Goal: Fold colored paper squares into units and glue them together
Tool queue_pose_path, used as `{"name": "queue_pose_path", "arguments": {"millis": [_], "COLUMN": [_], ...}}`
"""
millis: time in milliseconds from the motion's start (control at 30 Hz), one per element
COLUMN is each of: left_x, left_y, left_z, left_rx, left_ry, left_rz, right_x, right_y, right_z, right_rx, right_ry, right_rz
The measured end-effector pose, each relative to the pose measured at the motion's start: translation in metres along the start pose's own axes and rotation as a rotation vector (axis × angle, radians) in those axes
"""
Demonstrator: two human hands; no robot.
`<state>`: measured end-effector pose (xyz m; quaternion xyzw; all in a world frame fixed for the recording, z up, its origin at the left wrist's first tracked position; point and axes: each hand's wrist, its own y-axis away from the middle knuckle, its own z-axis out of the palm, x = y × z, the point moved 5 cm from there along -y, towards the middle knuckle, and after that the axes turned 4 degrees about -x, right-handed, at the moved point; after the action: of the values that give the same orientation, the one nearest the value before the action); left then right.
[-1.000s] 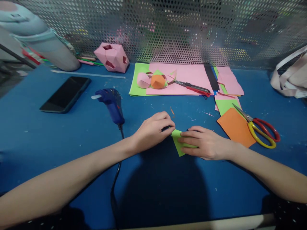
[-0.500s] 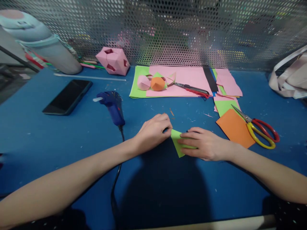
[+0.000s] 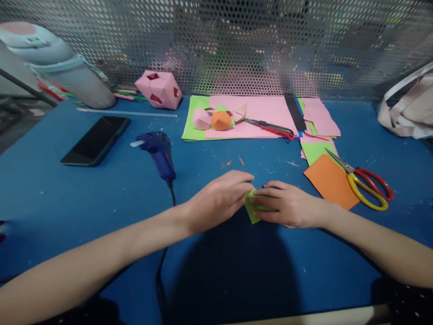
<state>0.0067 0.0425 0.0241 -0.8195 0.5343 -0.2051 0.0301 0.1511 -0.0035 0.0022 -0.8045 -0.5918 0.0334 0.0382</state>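
Observation:
A small piece of light green paper (image 3: 251, 215) lies on the blue table in front of me, partly covered by both hands. My right hand (image 3: 286, 204) rests on it from the right, its fingers stretched out flat and slightly apart. From the left, my left hand (image 3: 221, 198) bends over the paper's upper left part, fingers close together and a little blurred. The thumb and the corner at its fingertips are hidden. Orange scraps (image 3: 241, 160) lie just beyond the left hand.
A blue glue gun (image 3: 161, 155) with its cord and a phone (image 3: 96, 141) lie left. Scissors (image 3: 360, 180) rest across orange paper (image 3: 328, 180) at right. Behind are stacked pink paper (image 3: 264, 106), a box cutter (image 3: 269, 127), a pink paper polyhedron (image 3: 160, 90) and a tumbler (image 3: 81, 76).
My left hand has moved right and slightly down, carrying the green paper's upper left corner toward the right hand. The right hand has stayed in place on the paper.

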Motion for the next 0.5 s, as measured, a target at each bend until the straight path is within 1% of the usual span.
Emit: {"name": "queue_pose_path", "arguments": {"millis": [100, 200, 333, 500], "left_x": [0.015, 0.021, 0.027, 0.030], "left_y": [0.005, 0.009, 0.012, 0.014], "left_z": [0.019, 0.029, 0.031, 0.031], "left_rx": [-0.151, -0.220, -0.183, -0.126], "left_ry": [-0.200, -0.381, -0.508, -0.575], "left_rz": [0.071, 0.096, 0.094, 0.011], "right_x": [0.000, 0.000, 0.000, -0.001], "right_y": [0.000, 0.000, -0.001, -0.001], "right_z": [-0.001, -0.002, -0.002, -0.002], "right_rx": [0.010, 0.025, 0.026, 0.016], "right_ry": [-0.002, 0.000, -0.002, 0.000], "right_rz": [0.003, 0.002, -0.002, 0.000]}}
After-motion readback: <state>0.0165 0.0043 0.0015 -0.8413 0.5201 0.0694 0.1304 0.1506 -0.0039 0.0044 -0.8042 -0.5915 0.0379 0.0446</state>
